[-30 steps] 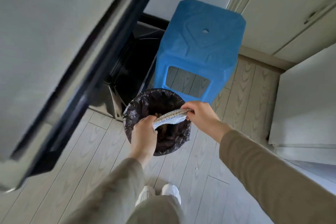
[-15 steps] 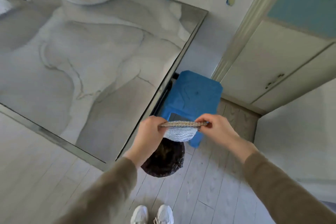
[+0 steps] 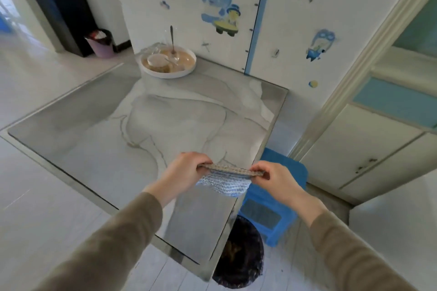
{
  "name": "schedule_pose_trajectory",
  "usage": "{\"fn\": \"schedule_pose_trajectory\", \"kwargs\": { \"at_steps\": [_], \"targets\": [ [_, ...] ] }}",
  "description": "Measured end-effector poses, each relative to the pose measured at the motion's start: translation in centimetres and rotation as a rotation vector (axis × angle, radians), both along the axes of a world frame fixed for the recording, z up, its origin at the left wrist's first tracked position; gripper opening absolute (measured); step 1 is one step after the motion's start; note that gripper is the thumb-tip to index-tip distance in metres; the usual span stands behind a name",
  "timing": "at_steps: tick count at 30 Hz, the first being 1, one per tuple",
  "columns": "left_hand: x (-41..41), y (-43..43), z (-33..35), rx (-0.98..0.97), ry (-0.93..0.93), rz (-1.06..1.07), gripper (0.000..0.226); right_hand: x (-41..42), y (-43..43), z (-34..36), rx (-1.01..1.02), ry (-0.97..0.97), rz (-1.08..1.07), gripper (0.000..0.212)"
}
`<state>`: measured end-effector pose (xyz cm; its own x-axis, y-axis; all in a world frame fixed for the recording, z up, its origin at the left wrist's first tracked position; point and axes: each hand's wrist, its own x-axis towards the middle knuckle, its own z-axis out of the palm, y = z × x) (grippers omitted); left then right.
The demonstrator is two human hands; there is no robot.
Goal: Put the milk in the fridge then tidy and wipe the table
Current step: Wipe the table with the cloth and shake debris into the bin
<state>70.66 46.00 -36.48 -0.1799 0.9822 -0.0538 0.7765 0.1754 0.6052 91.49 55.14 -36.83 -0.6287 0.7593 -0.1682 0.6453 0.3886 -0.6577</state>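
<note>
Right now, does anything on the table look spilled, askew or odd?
Nothing stands out. No spill shows on the table; the white tray sits flat at its far edge, a spoon standing upright in its glassware.

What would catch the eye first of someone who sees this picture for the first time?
The two hands in the near middle: the left hand and the right hand each pinch one end of a cloth, held above the near right part of the grey marbled table. Beyond them, a round white tray of glassware stands at the table's far edge by the wall, and a blue stool stands right of the table.
</note>
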Motion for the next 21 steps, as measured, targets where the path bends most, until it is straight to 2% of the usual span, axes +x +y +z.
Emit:
{"fn": "schedule_pose_trajectory", "kwargs": {
  "at_steps": [9,14,21],
  "targets": [
    [-14.5,0.4,4.8,0.044,0.129,-0.162,0.019,-13.2,-1.9,3.8,0.052,0.009,-0.112,0.012],
    [-17.3,3.4,5.9,0.069,0.154,-0.238,0.021,-15.5,-1.1,5.3,0.018,0.030,-0.180,0.015],
    [-18.1,11.0,6.1,0.075,0.195,-0.327,0.019,-15.9,4.3,6.1,0.049,0.012,-0.222,0.016]
  ]
}}
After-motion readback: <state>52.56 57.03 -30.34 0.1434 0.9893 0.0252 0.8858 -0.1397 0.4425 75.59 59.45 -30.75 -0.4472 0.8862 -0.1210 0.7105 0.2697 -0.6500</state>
